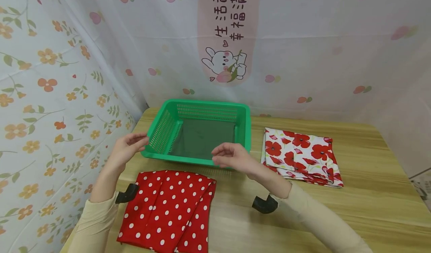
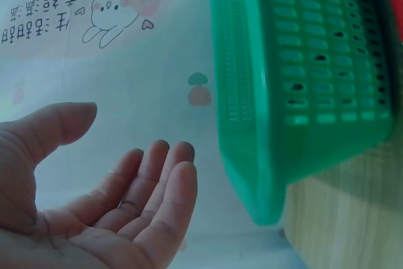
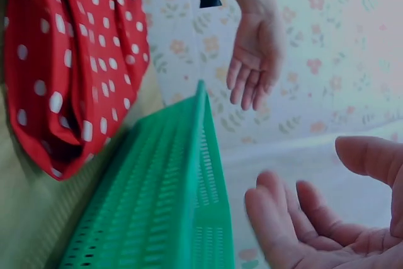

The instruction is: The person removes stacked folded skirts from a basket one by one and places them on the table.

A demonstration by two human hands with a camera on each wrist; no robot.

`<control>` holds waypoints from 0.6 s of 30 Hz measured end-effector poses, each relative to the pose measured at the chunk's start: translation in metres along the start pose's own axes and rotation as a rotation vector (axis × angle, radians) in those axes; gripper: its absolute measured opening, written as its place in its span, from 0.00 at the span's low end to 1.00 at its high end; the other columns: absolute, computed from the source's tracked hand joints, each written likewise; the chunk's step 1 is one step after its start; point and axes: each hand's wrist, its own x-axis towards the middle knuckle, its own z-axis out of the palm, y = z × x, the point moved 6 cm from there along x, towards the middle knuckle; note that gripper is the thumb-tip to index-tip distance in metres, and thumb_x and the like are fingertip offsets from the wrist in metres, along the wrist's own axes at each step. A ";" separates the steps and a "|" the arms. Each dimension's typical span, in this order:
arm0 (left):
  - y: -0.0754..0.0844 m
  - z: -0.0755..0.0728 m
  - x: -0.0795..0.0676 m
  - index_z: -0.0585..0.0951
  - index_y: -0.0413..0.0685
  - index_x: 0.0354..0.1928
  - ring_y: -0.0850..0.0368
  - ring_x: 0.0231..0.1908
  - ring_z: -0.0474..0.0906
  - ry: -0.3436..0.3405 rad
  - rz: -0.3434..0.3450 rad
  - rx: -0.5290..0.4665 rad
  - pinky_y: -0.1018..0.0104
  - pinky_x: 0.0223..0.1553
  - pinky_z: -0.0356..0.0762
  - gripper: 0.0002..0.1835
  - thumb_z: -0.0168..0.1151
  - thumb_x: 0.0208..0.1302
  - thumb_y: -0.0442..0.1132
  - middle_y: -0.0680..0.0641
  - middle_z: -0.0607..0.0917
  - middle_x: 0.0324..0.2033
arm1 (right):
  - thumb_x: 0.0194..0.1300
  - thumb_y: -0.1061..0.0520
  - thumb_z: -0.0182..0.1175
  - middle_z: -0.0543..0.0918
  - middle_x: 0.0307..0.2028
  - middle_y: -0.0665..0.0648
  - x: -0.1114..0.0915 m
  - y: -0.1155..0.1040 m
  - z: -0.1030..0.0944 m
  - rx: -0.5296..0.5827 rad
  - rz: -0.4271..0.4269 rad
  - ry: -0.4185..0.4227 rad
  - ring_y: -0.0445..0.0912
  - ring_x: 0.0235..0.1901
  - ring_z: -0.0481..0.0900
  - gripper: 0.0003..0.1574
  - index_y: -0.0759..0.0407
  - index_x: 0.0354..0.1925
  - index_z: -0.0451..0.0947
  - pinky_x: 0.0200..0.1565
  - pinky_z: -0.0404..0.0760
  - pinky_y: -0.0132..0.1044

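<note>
A green plastic basket (image 1: 247, 133) with slotted walls stands at the back of the table, a flat dark piece (image 1: 205, 139) of unclear kind lying on its floor. At its left front corner hovers my left hand (image 1: 126, 150), fingers loosely bent. My right hand (image 1: 235, 157) is over the front rim near the right corner. The left wrist view shows the left hand's thumb and fingers (image 2: 167, 218) apart with nothing held. In the right wrist view, the right hand's fingers (image 3: 271, 218) are likewise free. Closer to me lies a folded red cloth with white dots (image 1: 168, 208).
Right of the basket, a folded white cloth with red poppies (image 1: 296, 152) lies on the wooden table (image 1: 363, 197). Patterned curtains (image 1: 303, 58) hang behind the table and along its left side. Black brackets (image 1: 265, 204) sit at both wrists.
</note>
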 end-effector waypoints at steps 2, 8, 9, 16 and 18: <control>0.001 0.002 0.006 0.64 0.27 0.62 0.72 0.40 0.76 -0.016 -0.014 -0.035 0.74 0.44 0.76 0.28 0.52 0.69 0.43 0.31 0.72 0.55 | 0.64 0.61 0.57 0.79 0.41 0.61 0.005 -0.003 -0.006 0.018 0.002 0.035 0.56 0.43 0.79 0.19 0.72 0.50 0.72 0.48 0.79 0.47; 0.007 0.009 0.025 0.61 0.29 0.65 0.70 0.42 0.76 -0.050 -0.052 -0.084 0.69 0.50 0.74 0.30 0.51 0.70 0.44 0.30 0.69 0.59 | 0.65 0.61 0.56 0.74 0.53 0.66 0.024 -0.005 -0.021 0.071 0.052 0.146 0.54 0.51 0.75 0.24 0.69 0.58 0.67 0.54 0.74 0.47; 0.009 0.009 0.029 0.61 0.29 0.65 0.71 0.41 0.76 -0.050 -0.054 -0.091 0.68 0.51 0.74 0.30 0.51 0.70 0.44 0.30 0.68 0.59 | 0.65 0.60 0.56 0.73 0.55 0.65 0.027 -0.005 -0.023 0.075 0.064 0.164 0.55 0.52 0.75 0.25 0.68 0.59 0.66 0.55 0.73 0.47; 0.029 0.016 0.056 0.60 0.32 0.67 0.58 0.47 0.75 -0.044 -0.050 -0.119 0.60 0.58 0.69 0.30 0.50 0.70 0.43 0.32 0.68 0.61 | 0.63 0.60 0.58 0.69 0.59 0.66 0.048 -0.001 -0.039 0.104 0.120 0.271 0.57 0.58 0.69 0.31 0.67 0.62 0.62 0.59 0.68 0.48; 0.033 0.020 0.063 0.60 0.33 0.67 0.49 0.53 0.73 -0.041 -0.058 -0.129 0.59 0.59 0.68 0.29 0.50 0.70 0.42 0.32 0.68 0.61 | 0.64 0.59 0.58 0.66 0.61 0.65 0.053 0.000 -0.042 0.107 0.139 0.289 0.57 0.60 0.67 0.33 0.66 0.64 0.60 0.60 0.66 0.49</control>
